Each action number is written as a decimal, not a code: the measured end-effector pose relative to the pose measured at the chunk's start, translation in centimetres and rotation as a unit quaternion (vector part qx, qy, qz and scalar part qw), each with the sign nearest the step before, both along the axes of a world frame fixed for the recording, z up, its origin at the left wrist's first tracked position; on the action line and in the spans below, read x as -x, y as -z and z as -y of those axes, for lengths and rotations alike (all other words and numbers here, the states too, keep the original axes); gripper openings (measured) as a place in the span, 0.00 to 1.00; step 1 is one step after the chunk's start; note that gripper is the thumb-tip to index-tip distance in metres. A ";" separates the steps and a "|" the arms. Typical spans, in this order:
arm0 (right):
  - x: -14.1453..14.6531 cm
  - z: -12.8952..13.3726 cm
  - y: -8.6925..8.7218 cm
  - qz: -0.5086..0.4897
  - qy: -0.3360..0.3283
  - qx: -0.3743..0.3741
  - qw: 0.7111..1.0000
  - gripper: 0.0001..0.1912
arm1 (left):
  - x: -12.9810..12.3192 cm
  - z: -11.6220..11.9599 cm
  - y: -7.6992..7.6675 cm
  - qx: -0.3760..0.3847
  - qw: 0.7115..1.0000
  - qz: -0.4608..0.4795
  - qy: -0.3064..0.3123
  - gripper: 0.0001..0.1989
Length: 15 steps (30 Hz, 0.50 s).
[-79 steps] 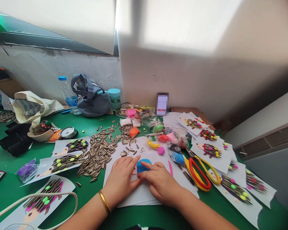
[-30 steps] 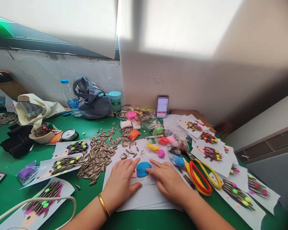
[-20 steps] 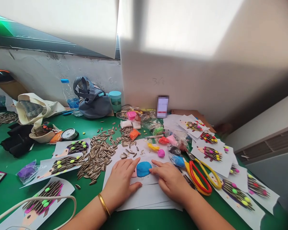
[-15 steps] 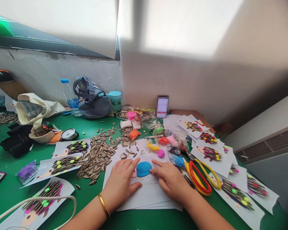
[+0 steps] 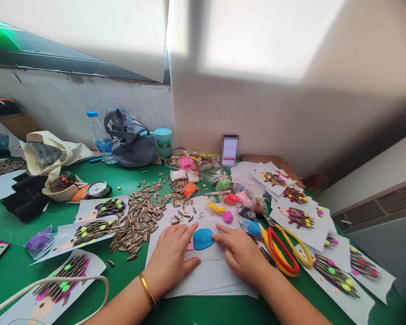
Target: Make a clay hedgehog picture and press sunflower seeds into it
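Observation:
A flat blue patch of modelling clay (image 5: 203,239) lies on a white paper sheet (image 5: 196,282) in front of me. At its left edge a bit of pink shows, and short drawn legs stick out below. My left hand (image 5: 174,250) rests flat on the paper left of the patch, fingers stretched and thumb apart. From the other side my right hand (image 5: 238,253) touches the patch's right edge with its outstretched index finger; its other fingers are bent. Beyond the hands are a magenta clay ball (image 5: 228,216) and a yellow clay piece (image 5: 216,207).
Sunflower seeds (image 5: 138,216) lie heaped to the left. Red-and-yellow scissors (image 5: 282,253) sit close by my right hand. Finished hedgehog pictures (image 5: 296,219) spread along the right, others on the left. A cable (image 5: 104,289) crosses the lower left; a phone (image 5: 230,151) stands at the back.
My right index finger has shifted very slightly along the blue clay's right edge. The left hand stays in place, and at the far left more of a white sheet shows.

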State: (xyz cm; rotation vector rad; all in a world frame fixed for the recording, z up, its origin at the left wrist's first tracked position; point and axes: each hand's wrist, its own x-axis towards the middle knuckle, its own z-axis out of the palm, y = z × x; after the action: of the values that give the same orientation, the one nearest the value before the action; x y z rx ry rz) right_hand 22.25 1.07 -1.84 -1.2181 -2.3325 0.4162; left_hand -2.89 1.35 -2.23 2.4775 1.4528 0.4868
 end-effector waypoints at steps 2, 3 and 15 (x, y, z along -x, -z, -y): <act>0.0 -0.1 0.1 0.004 0.006 0.007 1.000 0.22 | 0.0 0.0 0.0 0.001 1.000 0.001 0.000 0.41; 0.0 -0.1 0.2 0.004 0.009 0.010 1.000 0.22 | 0.0 0.0 0.0 0.001 1.000 0.002 0.000 0.41; 0.4 -0.2 0.8 -0.008 0.031 0.014 0.999 0.25 | 0.0 0.1 -0.1 0.003 1.000 0.007 0.008 0.43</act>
State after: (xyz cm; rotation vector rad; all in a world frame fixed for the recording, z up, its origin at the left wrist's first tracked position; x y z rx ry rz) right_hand 21.82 1.30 -2.64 -1.2917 -2.2761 0.4372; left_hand -2.88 1.29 -2.16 2.4745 1.4252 0.4948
